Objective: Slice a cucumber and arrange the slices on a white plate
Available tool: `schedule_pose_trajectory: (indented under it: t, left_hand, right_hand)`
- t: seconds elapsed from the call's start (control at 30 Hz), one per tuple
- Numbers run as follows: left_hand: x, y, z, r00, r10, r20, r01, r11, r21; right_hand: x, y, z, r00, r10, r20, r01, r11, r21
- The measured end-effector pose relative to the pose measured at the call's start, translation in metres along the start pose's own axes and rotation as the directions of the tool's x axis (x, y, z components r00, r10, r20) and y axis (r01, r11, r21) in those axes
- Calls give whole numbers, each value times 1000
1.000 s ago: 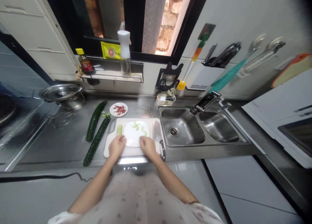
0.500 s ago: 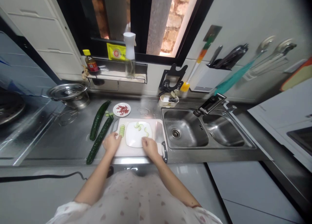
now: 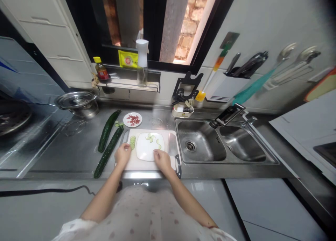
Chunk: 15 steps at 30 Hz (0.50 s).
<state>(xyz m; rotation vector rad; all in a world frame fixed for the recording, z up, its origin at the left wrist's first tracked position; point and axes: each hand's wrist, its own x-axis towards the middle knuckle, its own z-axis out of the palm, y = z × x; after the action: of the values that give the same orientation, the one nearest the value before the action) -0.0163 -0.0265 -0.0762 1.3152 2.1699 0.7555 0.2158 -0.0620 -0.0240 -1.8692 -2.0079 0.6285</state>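
Observation:
My left hand [image 3: 123, 155] is closed in a pinch at the left side of the white cutting board [image 3: 131, 164], beside a row of overlapping cucumber slices [image 3: 132, 142]. Whatever its fingertips hold is too small to make out. Over the lower right rim of a square white plate [image 3: 145, 151], my right hand [image 3: 162, 160] has thumb and fingers pressed together, contents hidden. Thin cucumber pieces [image 3: 150, 137] lie on the plate, and another piece [image 3: 158, 143] is just above my right fingertips. A knife [image 3: 178, 165] with a black handle rests along the board's right side.
Two whole-looking cucumbers [image 3: 108, 132] lie left of the board, with cut ends near them. Behind stands a small plate [image 3: 132, 124] of chopped red bits. A steel pot [image 3: 78, 103] is at back left; a double sink [image 3: 202, 143] is on the right.
My left hand has drawn slightly away from the row of cucumber slices, its fingers curling in more. My right hand stays at the plate's rim. The whole view has shifted slightly.

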Motion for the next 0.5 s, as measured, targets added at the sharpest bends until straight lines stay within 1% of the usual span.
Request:
schedule_pose_trajectory:
  t: [0.1, 0.17, 0.27, 0.37, 0.5]
  left_hand:
    - [3, 0, -3, 1000, 4, 11, -3, 993, -117]
    - [6, 0, -6, 1000, 2, 23, 1, 991, -134]
    - [9, -1, -5, 999, -20, 49, 25, 995, -94]
    - [10, -2, 0, 996, -46, 73, 51, 996, -67]
    - [10, -1, 4, 994, -84, 63, 84, 996, -4]
  right_hand:
    - [3, -1, -1, 1000, -8, -6, 8, 1000, -1]
    - [5, -4, -2, 1000, -18, -20, 18, 1000, -1]
    - [7, -7, -4, 999, -25, -35, 25, 1000, 17]
    - [7, -9, -4, 999, -24, -33, 25, 999, 47]
    - [5, -7, -2, 1000, -17, -19, 18, 998, 65]
